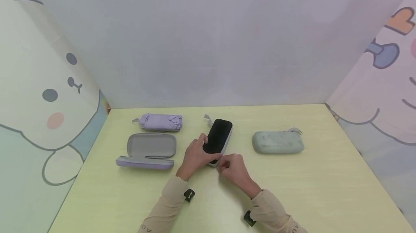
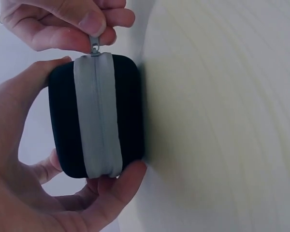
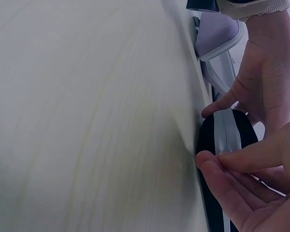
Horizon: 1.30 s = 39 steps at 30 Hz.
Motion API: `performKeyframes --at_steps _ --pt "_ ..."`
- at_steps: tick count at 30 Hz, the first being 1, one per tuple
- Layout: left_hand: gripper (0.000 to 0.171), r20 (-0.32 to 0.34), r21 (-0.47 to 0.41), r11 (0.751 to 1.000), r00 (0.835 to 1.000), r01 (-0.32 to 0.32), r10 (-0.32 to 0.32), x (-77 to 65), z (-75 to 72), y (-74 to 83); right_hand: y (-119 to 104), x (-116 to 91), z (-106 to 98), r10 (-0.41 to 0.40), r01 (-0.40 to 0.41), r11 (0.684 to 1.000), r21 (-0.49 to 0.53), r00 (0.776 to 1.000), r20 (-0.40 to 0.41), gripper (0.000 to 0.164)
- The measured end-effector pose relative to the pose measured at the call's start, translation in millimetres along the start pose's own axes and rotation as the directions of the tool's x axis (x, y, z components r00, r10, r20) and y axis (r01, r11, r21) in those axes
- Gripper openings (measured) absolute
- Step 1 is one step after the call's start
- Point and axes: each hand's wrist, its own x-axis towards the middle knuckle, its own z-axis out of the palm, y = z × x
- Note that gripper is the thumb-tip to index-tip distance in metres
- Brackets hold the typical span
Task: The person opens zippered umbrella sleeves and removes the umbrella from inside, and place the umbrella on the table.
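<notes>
A black zip case (image 1: pixel 218 135) with a grey zipper band lies slanted on the table in the head view. My left hand (image 1: pixel 196 155) grips it across its near end, thumb on one side and fingers on the other. My right hand (image 1: pixel 234 168) is at the near right corner of the case. In the left wrist view, the right thumb and finger pinch the metal zipper pull (image 2: pixel 94 44) at one edge of the grey band (image 2: pixel 99 116). The zipper teeth look closed along the end that shows there.
Left of the hands, a purple case (image 1: pixel 151 145) lies open with a grey inside. Behind it rests a crinkled lilac pouch (image 1: pixel 160 122). A pale green zip case (image 1: pixel 278 142) lies to the right. The table (image 1: pixel 328 182) meets a wall at its back edge.
</notes>
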Motion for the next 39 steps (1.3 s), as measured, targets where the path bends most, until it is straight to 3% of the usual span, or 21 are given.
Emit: performKeyframes --at_steps 17,39 --pt "0.064 -0.039 0.051 0.999 0.999 0.003 -0.001 -0.9 2.3 6.3 -2 -4 2 0.003 -0.003 1.000 -0.005 1.000 -0.003 0.017" --pt "0.065 -0.040 0.032 0.999 0.999 0.034 -0.033 -1.9 5.5 10.9 -7 -6 5 0.003 -0.004 0.999 -0.051 1.000 -0.020 0.019"
